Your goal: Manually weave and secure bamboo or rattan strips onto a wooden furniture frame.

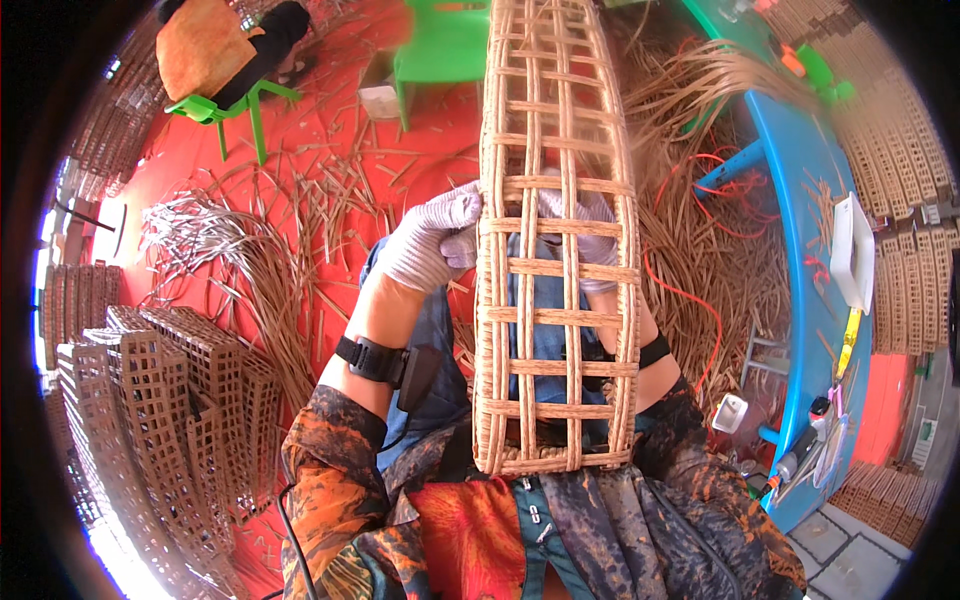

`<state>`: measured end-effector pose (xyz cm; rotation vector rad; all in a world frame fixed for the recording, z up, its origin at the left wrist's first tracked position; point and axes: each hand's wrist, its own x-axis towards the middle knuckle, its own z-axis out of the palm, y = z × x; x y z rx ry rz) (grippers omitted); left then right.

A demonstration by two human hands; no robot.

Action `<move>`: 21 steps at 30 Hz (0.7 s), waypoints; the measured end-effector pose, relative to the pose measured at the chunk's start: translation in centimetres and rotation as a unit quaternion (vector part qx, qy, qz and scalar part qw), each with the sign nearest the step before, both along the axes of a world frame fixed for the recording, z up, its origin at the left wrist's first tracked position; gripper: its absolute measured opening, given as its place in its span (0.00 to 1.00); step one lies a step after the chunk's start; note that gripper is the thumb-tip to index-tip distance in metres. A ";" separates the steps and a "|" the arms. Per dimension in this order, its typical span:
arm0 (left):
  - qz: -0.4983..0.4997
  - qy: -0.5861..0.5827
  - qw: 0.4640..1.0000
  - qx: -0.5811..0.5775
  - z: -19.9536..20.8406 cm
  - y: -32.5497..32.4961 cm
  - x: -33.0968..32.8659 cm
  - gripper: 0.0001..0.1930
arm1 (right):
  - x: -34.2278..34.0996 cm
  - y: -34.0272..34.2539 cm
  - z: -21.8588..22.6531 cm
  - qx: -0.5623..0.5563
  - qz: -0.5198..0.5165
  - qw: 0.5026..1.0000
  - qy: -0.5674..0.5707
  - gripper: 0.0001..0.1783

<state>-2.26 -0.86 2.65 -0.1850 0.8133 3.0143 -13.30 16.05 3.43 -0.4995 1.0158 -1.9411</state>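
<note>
A long, tan woven basket (555, 320) with an open lattice stands upright over my lap, its lower end close to my torso. My left hand (430, 240), in a pale striped knit glove, is closed with curled fingers at the basket's left edge. Through the lattice I see my right hand (592, 225), also gloved, behind the woven strips near the right edge. Its fingers look bent against the weave, partly hidden by the strips. Dark straps circle both wrists.
Stacked brown lattice baskets (160, 400) fill the left. Loose fibre strips (235, 240) litter the red floor (330, 130). Green chairs (440, 45) stand ahead, near a seated person (205, 45). At right, a blue table (800, 230) carries a white tray (852, 250) and tools; an orange cord (690, 295) lies beside it.
</note>
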 end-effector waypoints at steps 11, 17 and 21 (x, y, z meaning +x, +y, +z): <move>0.018 0.002 1.000 0.005 0.6 -0.1 0.7 0.26 | 0.4 -0.3 0.2 0.002 -0.001 1.000 0.005 0.12; 0.023 -0.027 0.999 -0.038 1.6 0.9 -0.2 0.24 | 0.5 -0.3 0.6 0.011 -0.008 1.000 0.014 0.12; 0.022 -0.029 0.998 -0.042 1.2 0.6 0.1 0.23 | 0.8 -0.6 0.3 0.016 -0.008 1.000 0.020 0.12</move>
